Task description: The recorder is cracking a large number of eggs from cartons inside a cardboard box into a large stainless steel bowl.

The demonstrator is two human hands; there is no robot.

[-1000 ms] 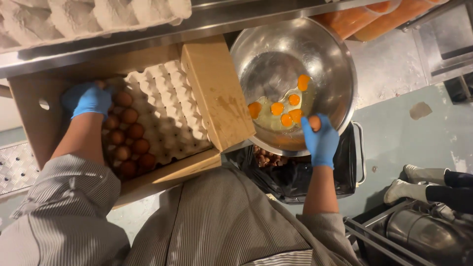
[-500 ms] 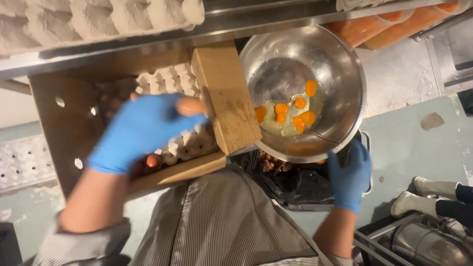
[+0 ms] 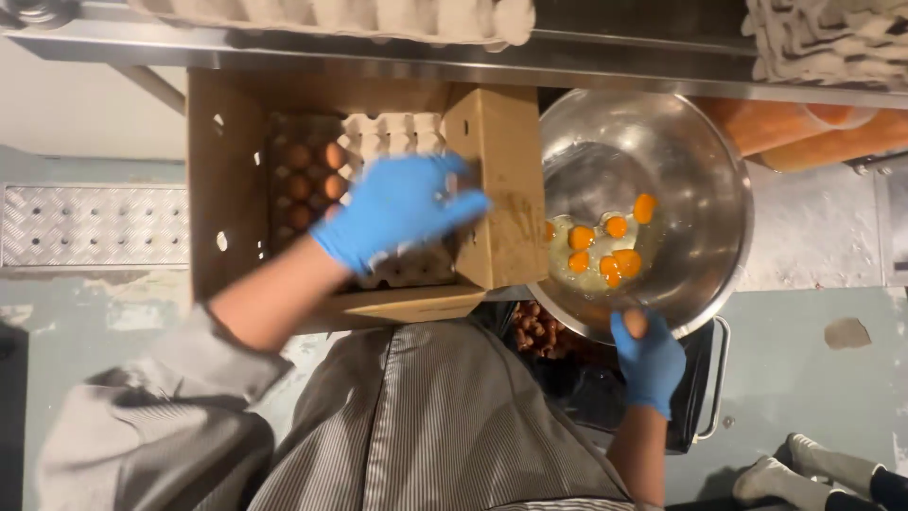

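My left hand [image 3: 402,208], in a blue glove, hovers blurred over the pale egg tray [image 3: 397,128] inside a cardboard box [image 3: 222,170]. Whether it holds anything is hidden by the blur and the curled palm. Brown eggs [image 3: 307,180] fill the box's left part. My right hand [image 3: 648,364], also gloved, pinches a brown egg [image 3: 636,324] at the near rim of a steel bowl [image 3: 700,170]. Several yolks [image 3: 605,251] lie in the bowl.
A black bin [image 3: 705,397] with eggshells [image 3: 539,331] sits under the bowl's near edge. A steel shelf rail [image 3: 378,47] with stacked egg trays [image 3: 359,14] runs along the top. Orange containers [image 3: 804,128] stand at right, a tread plate [image 3: 85,227] at left, another person's feet [image 3: 813,468] bottom right.
My left hand rose from the brown eggs at the box's left and swung right across the tray. My right hand dipped below the bowl, then came back to its near rim.
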